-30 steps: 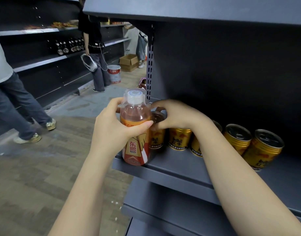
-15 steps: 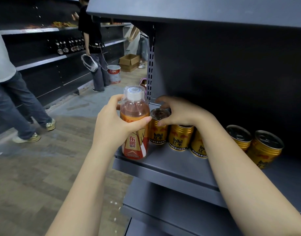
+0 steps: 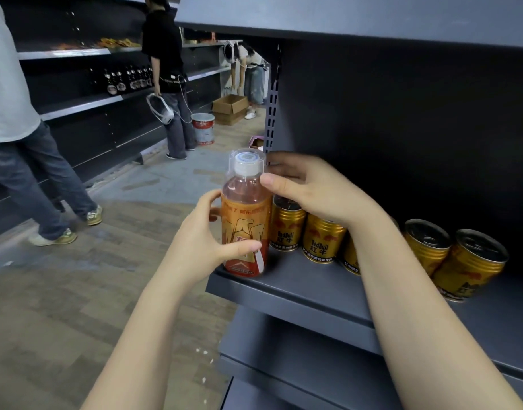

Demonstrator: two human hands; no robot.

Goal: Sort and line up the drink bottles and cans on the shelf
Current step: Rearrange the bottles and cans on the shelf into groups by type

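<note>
A: While the left hand (image 3: 208, 238) grips the bottle (image 3: 245, 223) at the shelf (image 3: 298, 294) front-left corner, right hand (image 3: 310, 187) wraps its shoulder. Placed?
B: Base looks down, both hands on it, not released.
A: Cans?
B: Left cans (image 3: 287, 226) upright in a row; the two at right (image 3: 467, 261) lean, need straightening.

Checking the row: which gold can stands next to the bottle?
The leftmost can, right beside the bottle, under the right hand; the others stand farther right.
</note>
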